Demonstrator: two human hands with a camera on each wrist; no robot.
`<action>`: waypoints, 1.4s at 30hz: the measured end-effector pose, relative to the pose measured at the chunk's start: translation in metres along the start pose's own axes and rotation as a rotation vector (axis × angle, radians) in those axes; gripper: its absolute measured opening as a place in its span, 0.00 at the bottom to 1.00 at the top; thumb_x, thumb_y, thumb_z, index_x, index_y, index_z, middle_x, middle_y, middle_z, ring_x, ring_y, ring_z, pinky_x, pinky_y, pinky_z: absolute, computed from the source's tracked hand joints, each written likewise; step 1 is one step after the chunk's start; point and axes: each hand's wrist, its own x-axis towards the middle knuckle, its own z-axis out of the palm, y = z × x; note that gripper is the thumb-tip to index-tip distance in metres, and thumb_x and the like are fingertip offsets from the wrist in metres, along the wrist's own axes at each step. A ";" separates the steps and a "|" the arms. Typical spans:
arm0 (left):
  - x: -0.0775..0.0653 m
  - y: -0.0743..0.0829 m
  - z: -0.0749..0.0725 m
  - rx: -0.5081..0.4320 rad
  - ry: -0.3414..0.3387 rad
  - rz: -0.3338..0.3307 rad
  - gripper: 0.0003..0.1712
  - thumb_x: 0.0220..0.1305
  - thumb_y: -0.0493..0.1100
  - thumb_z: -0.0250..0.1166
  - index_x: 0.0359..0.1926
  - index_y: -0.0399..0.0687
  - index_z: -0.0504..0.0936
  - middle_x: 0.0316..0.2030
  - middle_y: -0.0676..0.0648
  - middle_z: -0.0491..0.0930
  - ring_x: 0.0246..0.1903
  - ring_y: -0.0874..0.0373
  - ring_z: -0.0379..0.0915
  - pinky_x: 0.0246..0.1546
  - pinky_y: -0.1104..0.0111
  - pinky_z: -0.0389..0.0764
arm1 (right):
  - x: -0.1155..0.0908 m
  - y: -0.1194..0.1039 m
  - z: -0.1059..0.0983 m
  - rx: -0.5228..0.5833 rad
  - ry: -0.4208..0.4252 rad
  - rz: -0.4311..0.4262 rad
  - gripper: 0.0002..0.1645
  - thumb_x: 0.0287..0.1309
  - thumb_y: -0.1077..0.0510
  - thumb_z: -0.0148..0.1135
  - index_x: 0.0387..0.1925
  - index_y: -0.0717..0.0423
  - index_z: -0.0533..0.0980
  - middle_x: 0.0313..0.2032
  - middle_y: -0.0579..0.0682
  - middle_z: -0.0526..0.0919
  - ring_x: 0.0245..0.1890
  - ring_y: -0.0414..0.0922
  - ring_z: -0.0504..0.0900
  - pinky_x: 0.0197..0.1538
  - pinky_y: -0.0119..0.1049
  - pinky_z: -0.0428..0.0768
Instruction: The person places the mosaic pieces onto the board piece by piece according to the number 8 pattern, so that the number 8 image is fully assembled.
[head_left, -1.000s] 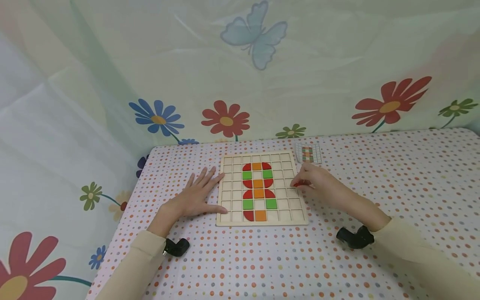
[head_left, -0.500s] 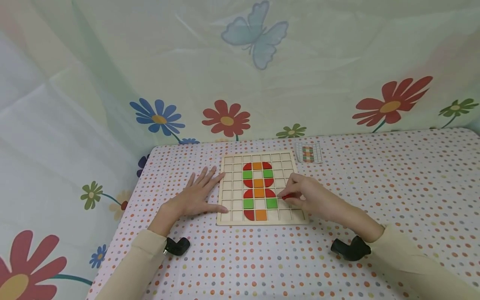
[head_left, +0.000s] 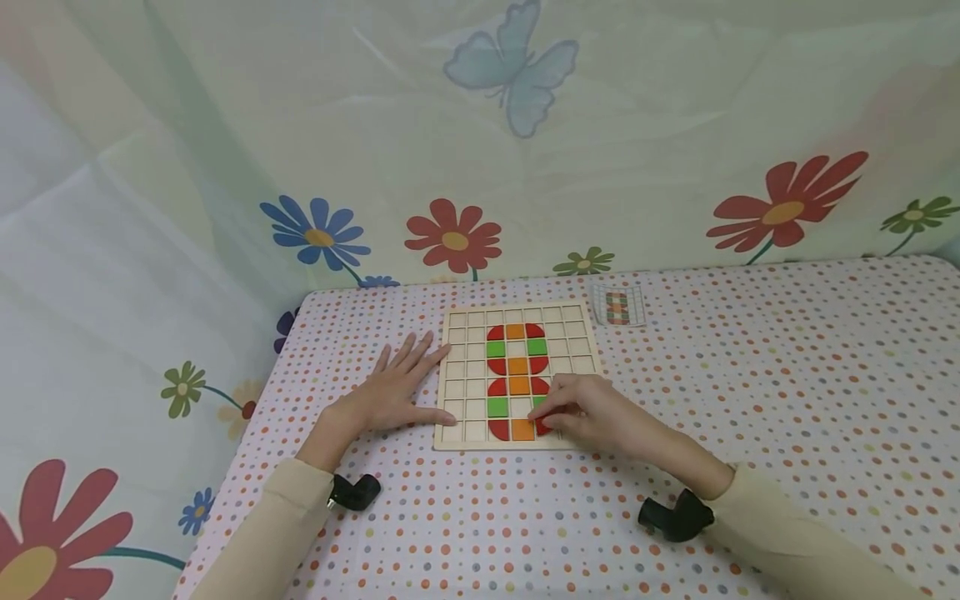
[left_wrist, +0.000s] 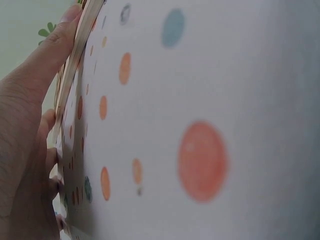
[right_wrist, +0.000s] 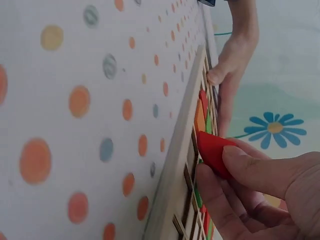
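A wooden grid board (head_left: 474, 445) lies on the table, with red quarter-round tiles, orange square tiles (head_left: 522, 430) and green square tiles (head_left: 498, 407) set in its middle columns. My right hand (head_left: 600, 412) pinches a red quarter-round tile (right_wrist: 216, 152) between thumb and fingers, over the front row just right of the orange tile. In the right wrist view the tile is tilted, one corner close to the board. My left hand (head_left: 390, 392) lies spread at the board's left edge, its thumb on the front left corner and a fingertip touching the rim farther back.
A small pattern card (head_left: 618, 307) lies just beyond the board's back right corner. The dotted cloth (head_left: 450, 517) covers the table. Behind it hangs a flowered curtain (head_left: 645, 167). Each wrist wears a black camera.
My right hand has carried the red tile from the board's right edge leftward and toward me, to the front row beside the orange tile. The left hand stays in place.
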 end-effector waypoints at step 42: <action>0.000 0.002 -0.001 -0.015 0.001 -0.006 0.65 0.59 0.76 0.67 0.86 0.59 0.45 0.85 0.45 0.35 0.83 0.44 0.23 0.79 0.40 0.28 | -0.004 -0.001 0.014 -0.183 0.089 -0.031 0.10 0.56 0.74 0.74 0.37 0.60 0.90 0.33 0.42 0.84 0.37 0.39 0.81 0.37 0.28 0.83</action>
